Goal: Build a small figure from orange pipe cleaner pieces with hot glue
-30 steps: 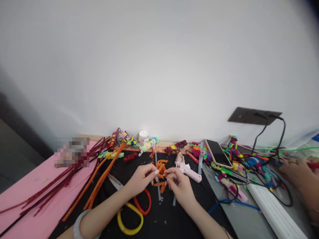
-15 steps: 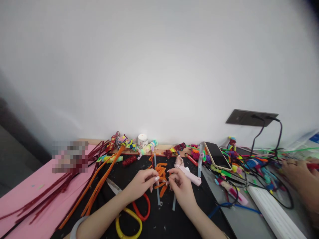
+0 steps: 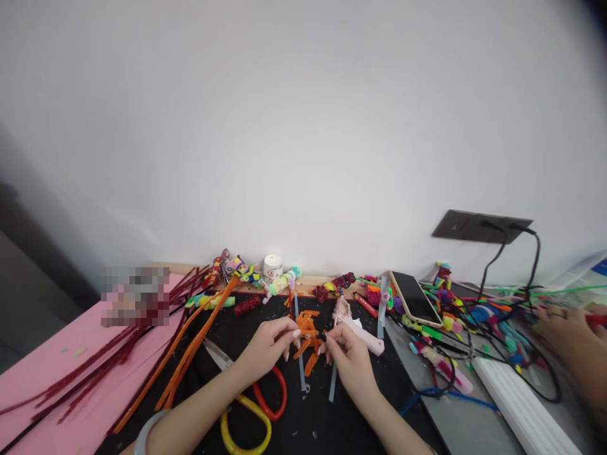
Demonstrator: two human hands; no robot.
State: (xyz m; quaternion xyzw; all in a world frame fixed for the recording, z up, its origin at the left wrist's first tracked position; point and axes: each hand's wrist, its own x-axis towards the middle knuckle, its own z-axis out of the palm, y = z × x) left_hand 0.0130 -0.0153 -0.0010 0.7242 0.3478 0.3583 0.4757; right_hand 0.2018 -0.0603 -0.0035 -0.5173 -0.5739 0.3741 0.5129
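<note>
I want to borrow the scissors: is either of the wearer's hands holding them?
No, the scissors lie on the black surface, while the left hand and right hand are beside the small orange pieces.

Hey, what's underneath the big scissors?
Black tabletop shows around the scissors. The left forearm hides their middle, so what is under that part can't be seen.

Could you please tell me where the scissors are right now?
In the head view, the scissors lie left of centre on the black tabletop, partly hidden by the left forearm.
</note>
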